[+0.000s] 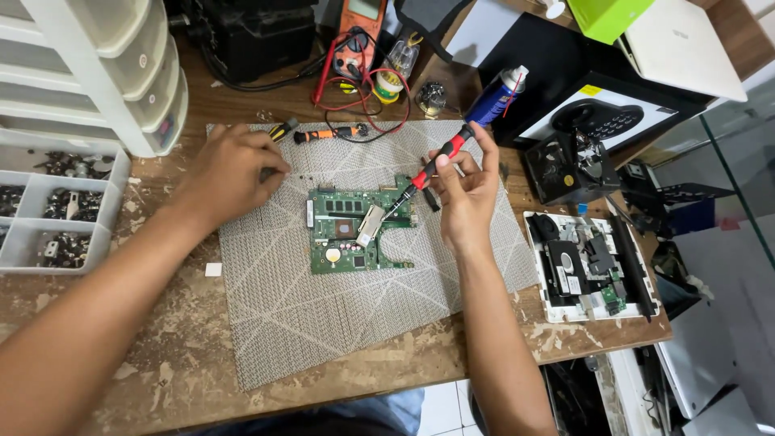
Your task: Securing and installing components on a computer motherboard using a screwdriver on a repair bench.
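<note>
One green circuit board [355,230] sits in the middle of the grey mat [323,323]. Right hand [464,190] is just right of the board, fingers curled around one red-and-black screwdriver [424,173], its tip down on the board's metal piece. Left hand [230,169] rests up-left of the board with fingers tucked under, can't tell if it's got anything. Two more small screwdrivers [327,133] lie behind the board at the mat's far edge. One blue spray can [494,98] stands behind-right, one opened laptop shell [589,266] further right, one parts tray [48,210] far left.
</note>
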